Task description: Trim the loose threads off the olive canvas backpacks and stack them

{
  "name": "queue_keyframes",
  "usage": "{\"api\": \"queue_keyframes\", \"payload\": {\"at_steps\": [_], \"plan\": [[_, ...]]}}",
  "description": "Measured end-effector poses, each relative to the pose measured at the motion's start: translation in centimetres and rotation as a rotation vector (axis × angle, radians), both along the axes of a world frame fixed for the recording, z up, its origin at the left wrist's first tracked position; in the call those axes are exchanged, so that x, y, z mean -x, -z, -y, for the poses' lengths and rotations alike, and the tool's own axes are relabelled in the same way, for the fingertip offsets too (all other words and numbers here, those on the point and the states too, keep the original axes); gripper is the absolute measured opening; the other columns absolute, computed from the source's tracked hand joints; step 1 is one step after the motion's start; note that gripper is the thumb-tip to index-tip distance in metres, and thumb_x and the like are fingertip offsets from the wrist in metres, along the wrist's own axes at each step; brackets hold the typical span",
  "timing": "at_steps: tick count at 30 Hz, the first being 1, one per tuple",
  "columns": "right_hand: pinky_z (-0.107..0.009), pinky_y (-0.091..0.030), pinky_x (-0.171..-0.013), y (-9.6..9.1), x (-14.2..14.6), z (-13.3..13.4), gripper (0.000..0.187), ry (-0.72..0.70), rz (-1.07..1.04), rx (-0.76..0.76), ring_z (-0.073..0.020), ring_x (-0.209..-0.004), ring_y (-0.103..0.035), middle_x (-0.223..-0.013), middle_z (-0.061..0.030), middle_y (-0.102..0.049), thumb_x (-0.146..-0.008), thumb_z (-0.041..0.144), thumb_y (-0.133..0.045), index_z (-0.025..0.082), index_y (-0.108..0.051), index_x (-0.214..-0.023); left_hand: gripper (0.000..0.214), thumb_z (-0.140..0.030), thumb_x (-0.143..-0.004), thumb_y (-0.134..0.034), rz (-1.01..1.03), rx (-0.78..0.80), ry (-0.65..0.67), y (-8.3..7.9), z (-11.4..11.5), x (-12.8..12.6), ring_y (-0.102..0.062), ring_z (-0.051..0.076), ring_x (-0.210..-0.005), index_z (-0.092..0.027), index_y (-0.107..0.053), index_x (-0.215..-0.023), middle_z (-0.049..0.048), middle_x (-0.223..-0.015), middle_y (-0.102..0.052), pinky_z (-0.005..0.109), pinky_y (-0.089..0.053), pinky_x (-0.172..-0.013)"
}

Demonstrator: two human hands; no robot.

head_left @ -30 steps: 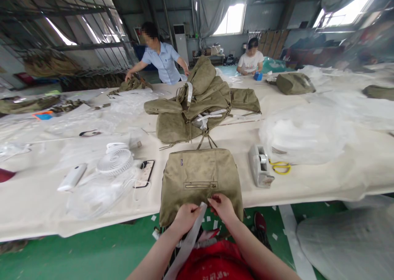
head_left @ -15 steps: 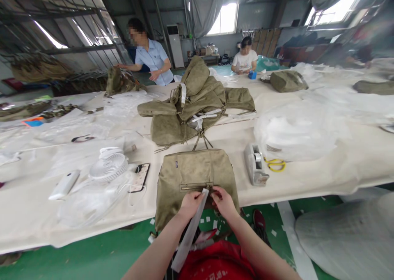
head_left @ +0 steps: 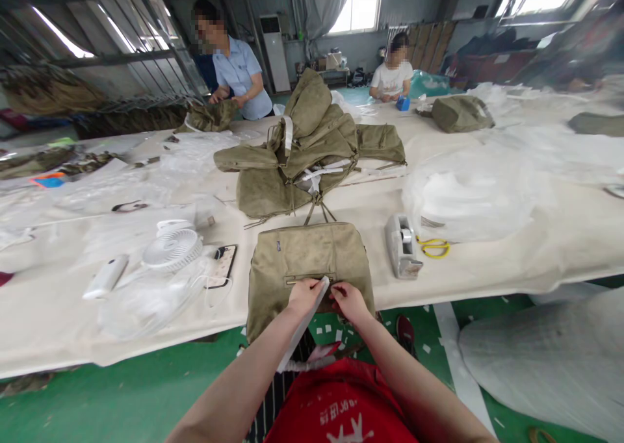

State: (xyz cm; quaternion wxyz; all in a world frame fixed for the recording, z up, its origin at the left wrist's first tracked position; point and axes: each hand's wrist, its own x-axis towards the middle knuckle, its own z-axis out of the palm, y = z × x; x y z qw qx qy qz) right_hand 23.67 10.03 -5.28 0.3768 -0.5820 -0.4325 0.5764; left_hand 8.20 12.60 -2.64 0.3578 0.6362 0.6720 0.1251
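An olive-green fabric bag lies in front of me, its near side hanging over the table edge. Across its front runs a short zip. My left hand is closed on a white strip, pinching it near its upper end at the zip; the rest trails down under my forearm toward my lap. Just to the right, my right hand has its fingertips pinched together by the zip's right end. Whatever lies between those fingertips is too small to make out.
Beyond the bag sits a heap of olive bags. A tape dispenser and yellow-handled scissors are on the right, beside clear plastic. Leftward are a white fan and a phone. Two co-workers occupy the far side.
My left hand has shifted slightly over the zip, and less of the strip shows. Across the table, the co-worker in blue has brought both hands together on an olive item.
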Motion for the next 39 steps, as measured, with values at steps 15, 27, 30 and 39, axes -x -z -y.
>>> {"api": "queue_keyframes", "payload": {"at_steps": [15, 27, 30, 39], "plan": [[-0.020, -0.031, -0.035, 0.8, 0.7, -1.6, 0.033, -0.022, -0.143, 0.189, -0.0081, -0.035, -0.047, -0.055, -0.0014, -0.062, -0.076, 0.047, -0.059, 0.015, -0.061, -0.072, 0.036, -0.047, -0.075, -0.057, 0.081, 0.160, -0.160, -1.0, -1.2, -0.6, -0.061, 0.016, -0.073, -0.017, -0.072, -0.089, 0.0036, -0.081, -0.071, 0.023, -0.041, -0.060], [-0.020, -0.027, -0.032, 1.6, 1.7, -2.5, 0.032, 0.117, -0.014, 0.094, -0.0077, -0.032, -0.042, -0.049, -0.0014, -0.060, -0.078, 0.041, -0.056, 0.016, -0.057, -0.059, 0.031, -0.048, -0.070, -0.062, -0.001, 0.155, -0.122, -1.2, -3.1, -0.9, -0.062, 0.014, -0.070, -0.022, -0.074, -0.082, 0.0006, -0.075, -0.071, 0.021, -0.040, -0.058], [-0.020, -0.026, -0.032, 1.5, 1.7, -2.8, 0.030, 0.133, -0.035, 0.120, -0.0071, -0.031, -0.040, -0.047, -0.0009, -0.059, -0.077, 0.039, -0.058, 0.016, -0.057, -0.058, 0.026, -0.042, -0.070, -0.063, 0.004, 0.145, -0.175, -1.0, -3.3, -1.1, -0.062, 0.014, -0.069, -0.022, -0.073, -0.083, 0.0008, -0.075, -0.071, 0.021, -0.040, -0.056], [-0.019, -0.022, -0.030, 1.3, 1.2, -2.8, 0.036, 0.021, -0.257, 0.254, -0.0050, -0.030, -0.036, -0.044, 0.0018, -0.055, -0.073, 0.047, -0.058, 0.015, -0.055, -0.057, 0.022, -0.031, -0.077, -0.055, 0.046, 0.097, -0.241, -0.1, -1.9, -1.3, -0.062, 0.014, -0.068, -0.016, -0.071, -0.082, 0.0036, -0.075, -0.071, 0.021, -0.041, -0.056]]}}
